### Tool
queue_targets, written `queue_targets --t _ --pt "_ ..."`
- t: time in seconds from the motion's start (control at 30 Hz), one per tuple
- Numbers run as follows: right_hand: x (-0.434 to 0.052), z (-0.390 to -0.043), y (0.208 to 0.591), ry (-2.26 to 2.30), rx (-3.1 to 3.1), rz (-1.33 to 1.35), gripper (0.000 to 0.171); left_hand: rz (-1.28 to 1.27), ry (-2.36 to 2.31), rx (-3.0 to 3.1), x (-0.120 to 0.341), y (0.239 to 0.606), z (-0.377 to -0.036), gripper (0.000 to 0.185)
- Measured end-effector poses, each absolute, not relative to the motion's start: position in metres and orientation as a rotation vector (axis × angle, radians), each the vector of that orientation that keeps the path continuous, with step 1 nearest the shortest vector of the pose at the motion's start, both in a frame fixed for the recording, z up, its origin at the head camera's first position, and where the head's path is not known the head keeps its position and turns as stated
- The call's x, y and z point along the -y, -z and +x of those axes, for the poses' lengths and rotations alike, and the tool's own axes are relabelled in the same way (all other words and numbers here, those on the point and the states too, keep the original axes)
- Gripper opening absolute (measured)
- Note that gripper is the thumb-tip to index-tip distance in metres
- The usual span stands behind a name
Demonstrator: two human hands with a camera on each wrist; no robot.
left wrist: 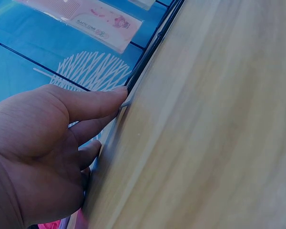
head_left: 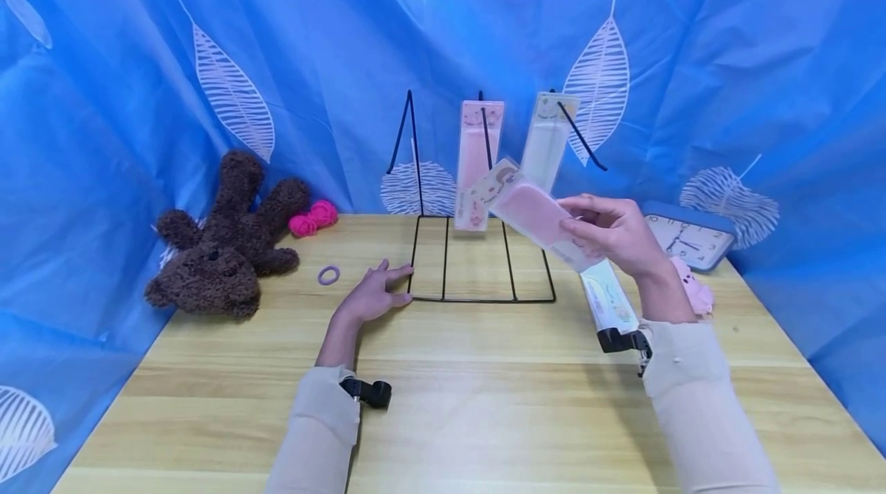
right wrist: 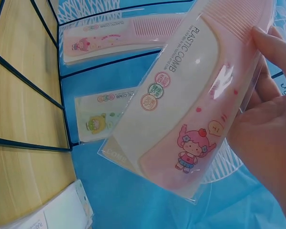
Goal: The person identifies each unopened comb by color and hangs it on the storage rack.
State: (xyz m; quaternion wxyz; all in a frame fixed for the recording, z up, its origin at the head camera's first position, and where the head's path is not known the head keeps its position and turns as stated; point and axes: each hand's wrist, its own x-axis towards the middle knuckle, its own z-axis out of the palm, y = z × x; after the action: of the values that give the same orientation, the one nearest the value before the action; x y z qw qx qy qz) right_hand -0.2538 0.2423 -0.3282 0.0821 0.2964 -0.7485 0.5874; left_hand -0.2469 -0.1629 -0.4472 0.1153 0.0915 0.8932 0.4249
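Note:
My right hand (head_left: pixel 612 232) pinches a packaged pink plastic comb (right wrist: pixel 205 90) by one edge, thumb on one face and fingers behind. The clear sleeve tilts in front of the black wire rack (head_left: pixel 477 301), and a cartoon girl is printed on the comb. Two packaged combs hang on the rack's hooks: a pink comb (head_left: pixel 473 163) on the middle one and a pale green comb (head_left: pixel 543 141) on the right one. The left hook holds nothing. My left hand (head_left: pixel 370 295) rests at the rack's front left corner, thumb and forefinger extended and touching the wire (left wrist: pixel 150 52).
On the right lie a white package (head_left: pixel 611 298), a pink plush toy (head_left: pixel 694 290) and a blue-framed clock (head_left: pixel 688 236). To the left are a brown teddy bear (head_left: pixel 221 248), a pink yarn bundle (head_left: pixel 314 218) and a purple ring (head_left: pixel 328 268). A blue leaf-print cloth (head_left: pixel 332 78) hangs behind.

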Motion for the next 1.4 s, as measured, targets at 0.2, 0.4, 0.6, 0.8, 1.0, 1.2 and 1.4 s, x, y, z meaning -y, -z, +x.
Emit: queue_targets --t 0.2,0.4,0.6,0.8,1.0,1.2,1.4 --pt "-0.242 -0.253 0.331 -1.774 2.247 0.810 0.030 0.256 -1.251 -2.604 0.163 0.448 -0.247 0.059" --pt "-0.242 -0.256 0.335 -1.840 2.166 0.843 0.030 0.247 -1.261 -2.596 0.163 0.449 -0.247 0.059" --pt "-0.238 -0.258 0.336 -1.898 2.108 0.868 0.029 0.260 -1.260 -2.607 0.163 0.449 -0.248 0.059" --pt "-0.234 -0.256 0.335 -1.830 2.157 0.807 0.030 0.275 -1.249 -2.607 0.163 0.449 -0.248 0.059" --pt "-0.229 -0.253 0.340 -1.692 2.240 0.714 0.028 0.280 -1.253 -2.606 0.163 0.449 -0.248 0.059" --pt "-0.217 -0.252 0.347 -1.561 2.335 0.719 0.021 0.283 -1.260 -2.610 0.163 0.448 -0.249 0.058" --pt "-0.202 -0.260 0.348 -1.531 2.428 0.701 0.020 0.279 -1.266 -2.605 0.162 0.447 -0.248 0.058"
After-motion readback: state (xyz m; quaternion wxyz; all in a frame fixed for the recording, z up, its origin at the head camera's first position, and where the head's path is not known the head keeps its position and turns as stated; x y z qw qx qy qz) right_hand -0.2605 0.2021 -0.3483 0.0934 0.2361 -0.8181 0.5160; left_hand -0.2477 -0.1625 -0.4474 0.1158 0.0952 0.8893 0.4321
